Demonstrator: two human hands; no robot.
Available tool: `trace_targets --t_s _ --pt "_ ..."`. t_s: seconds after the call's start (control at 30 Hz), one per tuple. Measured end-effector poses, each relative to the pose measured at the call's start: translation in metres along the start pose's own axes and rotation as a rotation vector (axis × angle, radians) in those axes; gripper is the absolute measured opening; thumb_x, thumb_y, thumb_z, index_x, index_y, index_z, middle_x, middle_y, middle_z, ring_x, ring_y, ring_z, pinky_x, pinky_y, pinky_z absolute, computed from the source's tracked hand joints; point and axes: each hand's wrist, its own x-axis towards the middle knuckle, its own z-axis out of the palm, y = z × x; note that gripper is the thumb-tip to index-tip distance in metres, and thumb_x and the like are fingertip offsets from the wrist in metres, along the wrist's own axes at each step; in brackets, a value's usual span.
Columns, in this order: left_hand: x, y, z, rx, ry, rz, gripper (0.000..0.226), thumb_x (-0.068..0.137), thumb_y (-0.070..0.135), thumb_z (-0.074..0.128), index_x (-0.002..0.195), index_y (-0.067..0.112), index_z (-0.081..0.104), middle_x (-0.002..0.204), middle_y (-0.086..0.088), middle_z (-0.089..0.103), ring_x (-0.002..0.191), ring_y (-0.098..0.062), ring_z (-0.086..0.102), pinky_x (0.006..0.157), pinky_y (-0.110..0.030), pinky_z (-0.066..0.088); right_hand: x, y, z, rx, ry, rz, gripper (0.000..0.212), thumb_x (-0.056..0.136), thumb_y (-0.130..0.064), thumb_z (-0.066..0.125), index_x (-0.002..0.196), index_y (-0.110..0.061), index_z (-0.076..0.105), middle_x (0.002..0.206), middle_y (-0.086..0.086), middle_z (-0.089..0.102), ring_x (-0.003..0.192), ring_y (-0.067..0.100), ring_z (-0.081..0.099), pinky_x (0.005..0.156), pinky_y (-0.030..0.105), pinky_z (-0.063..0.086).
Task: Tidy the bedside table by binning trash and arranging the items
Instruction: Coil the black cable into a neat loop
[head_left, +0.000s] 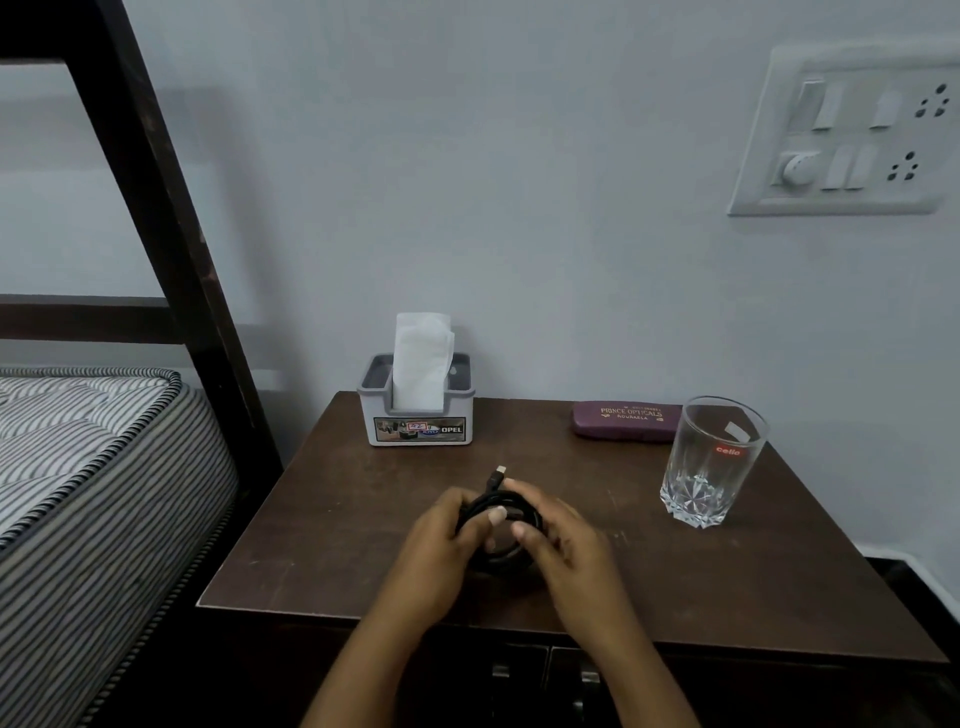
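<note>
1. Both of your hands hold a coiled black cable (501, 525) over the middle of the bedside table (322, 545), nearer its front edge: your left hand (436, 551) curls round the coil's left side, your right hand (563, 545) wraps its right side.
2. One plug end (500, 472) of the cable sticks up past your fingers, toward the back edge.
3. At the back edge, left of centre, a grey tissue holder (418, 410) stands with a white tissue (421, 358) upright in it.
4. Near the back right corner lies a maroon spectacle case (626, 421).
5. Just in front of the case, by the right edge, stands a clear drinking glass (711, 462), upright.
</note>
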Motion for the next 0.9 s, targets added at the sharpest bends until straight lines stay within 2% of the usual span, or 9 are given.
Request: trace_targets --t_s 0.13,0.2,0.27,0.33,0.43,0.53,0.63,0.7,0.9 --pt "-0.001 0.001 0.002 -0.023 0.028 0.022 0.017 0.092 0.028 0.054 0.076 0.023 0.055 0.064 0.01 0.058 0.061 -0.001 0.053 0.062 -0.022 0.042 0.0 0.004 0.002 0.011 0.032 0.016 0.04 0.081 -0.022 0.061 0.118 -0.034 0.061 0.113 -0.018 0.062 0.109 0.001 0.058 0.095 0.029 0.048" --pt "0.0 0.0 0.002 0.035 0.01 0.027 0.023 0.093 0.032 0.05 0.072 0.024 0.054 0.061 0.01 0.055 0.061 -0.005 0.05 0.064 -0.028 0.04 -0.001 0.005 0.004 0.021 0.02 -0.006 0.043 0.081 -0.024 0.061 0.123 -0.036 0.057 0.129 -0.02 0.053 0.122 0.001 0.048 0.101 0.027 0.043" --pt "0.001 -0.003 0.002 0.102 -0.03 0.035 0.029 0.094 0.034 0.049 0.067 0.024 0.051 0.059 0.009 0.052 0.059 -0.007 0.048 0.064 -0.032 0.04 -0.002 0.004 0.007 0.0 -0.024 -0.04 0.05 0.085 -0.016 0.06 0.129 -0.036 0.051 0.142 -0.019 0.042 0.13 -0.004 0.038 0.104 0.016 0.035" --pt "0.0 -0.004 0.002 0.131 -0.05 0.031 0.03 0.094 0.035 0.049 0.065 0.027 0.048 0.057 0.012 0.053 0.057 -0.005 0.046 0.064 -0.032 0.039 -0.001 0.003 0.01 -0.066 -0.038 -0.072 0.049 0.085 -0.008 0.058 0.125 -0.034 0.053 0.134 -0.02 0.049 0.124 -0.008 0.043 0.099 0.01 0.036" --pt "-0.001 0.0 0.003 0.072 -0.007 -0.01 0.026 0.094 0.036 0.048 0.072 0.021 0.049 0.066 0.008 0.054 0.063 -0.009 0.048 0.067 -0.032 0.039 0.002 0.002 0.015 -0.209 0.033 -0.105 0.041 0.083 -0.017 0.056 0.12 -0.035 0.057 0.114 -0.02 0.06 0.107 -0.005 0.055 0.09 0.013 0.043" --pt "-0.002 0.004 0.002 0.005 0.027 -0.03 0.021 0.096 0.031 0.045 0.083 0.015 0.049 0.072 0.007 0.057 0.066 -0.003 0.053 0.068 -0.027 0.04 0.003 0.003 0.021 -0.348 0.105 -0.126 0.041 0.085 -0.023 0.053 0.126 -0.027 0.057 0.108 -0.007 0.064 0.1 0.0 0.057 0.082 0.01 0.042" --pt "-0.002 0.006 0.002 -0.196 0.03 -0.089 0.02 0.097 0.025 0.044 0.081 0.012 0.048 0.065 0.0 0.061 0.061 -0.004 0.057 0.068 -0.026 0.044 0.005 0.001 0.027 -0.161 0.144 -0.076 0.04 0.085 -0.012 0.061 0.123 -0.022 0.06 0.101 -0.008 0.065 0.095 -0.004 0.059 0.077 0.004 0.041" --pt "-0.001 0.005 0.0 -0.343 0.07 -0.154 0.02 0.097 0.023 0.044 0.08 0.012 0.048 0.063 -0.002 0.061 0.06 -0.009 0.058 0.066 -0.026 0.048 0.007 -0.001 0.03 -0.061 0.204 -0.023 0.036 0.081 -0.008 0.068 0.112 -0.025 0.066 0.102 -0.014 0.067 0.095 -0.005 0.061 0.079 0.009 0.046" --pt "0.003 -0.003 -0.014 -0.356 0.127 -0.299 0.023 0.1 0.024 0.038 0.087 0.009 0.05 0.068 -0.006 0.06 0.062 -0.013 0.056 0.064 -0.025 0.047 0.016 0.003 0.05 0.127 0.135 0.182 0.033 0.082 -0.006 0.067 0.104 -0.03 0.067 0.098 -0.007 0.07 0.088 0.0 0.065 0.075 0.01 0.048"
